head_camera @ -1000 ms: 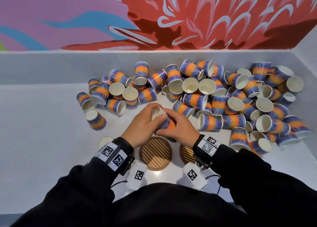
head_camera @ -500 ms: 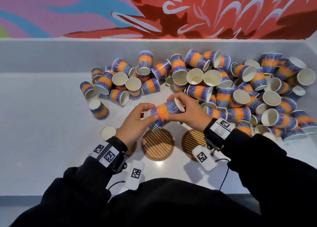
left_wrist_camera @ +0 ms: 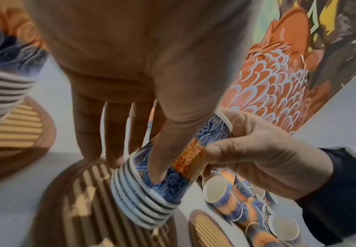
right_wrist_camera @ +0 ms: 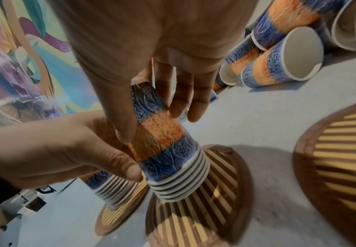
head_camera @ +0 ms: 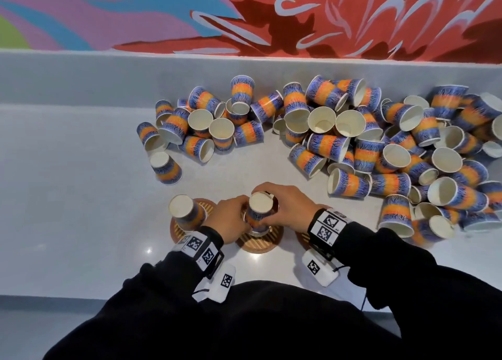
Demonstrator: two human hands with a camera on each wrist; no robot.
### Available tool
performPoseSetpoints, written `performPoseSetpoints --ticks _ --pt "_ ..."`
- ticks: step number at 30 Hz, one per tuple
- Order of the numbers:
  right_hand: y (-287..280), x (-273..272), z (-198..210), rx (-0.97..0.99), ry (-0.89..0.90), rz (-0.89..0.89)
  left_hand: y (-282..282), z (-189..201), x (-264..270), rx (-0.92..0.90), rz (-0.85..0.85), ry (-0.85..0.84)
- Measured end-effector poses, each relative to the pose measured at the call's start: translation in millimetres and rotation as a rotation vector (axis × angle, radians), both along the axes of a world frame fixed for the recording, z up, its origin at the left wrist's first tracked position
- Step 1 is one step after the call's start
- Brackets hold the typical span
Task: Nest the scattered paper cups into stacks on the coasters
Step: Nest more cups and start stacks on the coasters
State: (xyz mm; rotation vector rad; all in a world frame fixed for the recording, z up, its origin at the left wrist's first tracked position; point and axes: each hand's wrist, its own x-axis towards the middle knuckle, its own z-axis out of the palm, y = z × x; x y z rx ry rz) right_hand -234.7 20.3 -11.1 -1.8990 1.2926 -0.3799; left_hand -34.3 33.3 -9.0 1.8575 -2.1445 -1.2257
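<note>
A nested stack of blue-and-orange paper cups (head_camera: 260,210) stands mouth-down and slightly tilted on or just over the middle wooden coaster (head_camera: 260,244); I cannot tell if the rims touch it. My left hand (head_camera: 231,218) grips its left side and my right hand (head_camera: 285,210) grips its right side. In the left wrist view my left thumb presses the stack (left_wrist_camera: 162,175) above the coaster (left_wrist_camera: 84,200). The right wrist view shows my right hand (right_wrist_camera: 153,123) pinching the stack (right_wrist_camera: 164,150) near its top. Another stack (head_camera: 187,213) stands on the left coaster (head_camera: 179,232).
A big heap of loose cups (head_camera: 380,147) fills the right and far side of the white counter, with a smaller group (head_camera: 203,126) at the far left. The right coaster (head_camera: 303,237) lies partly under my right wrist. A grey wall closes the back.
Half a second ago both hands held the stack sideways above the coasters. It has been turned mouth-down and lowered to the middle coaster.
</note>
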Motion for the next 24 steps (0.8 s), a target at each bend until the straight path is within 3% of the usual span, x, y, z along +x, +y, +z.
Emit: performPoseSetpoints --ticks 17,24 --pt "15 0 -17 0.024 0.058 0.01 0 -21 -7 -0.011 -0.054 -0.065" --pt "16 -1 -1 -0.002 -0.016 -0.031 4 -2 -6 0.003 -0.042 0.063"
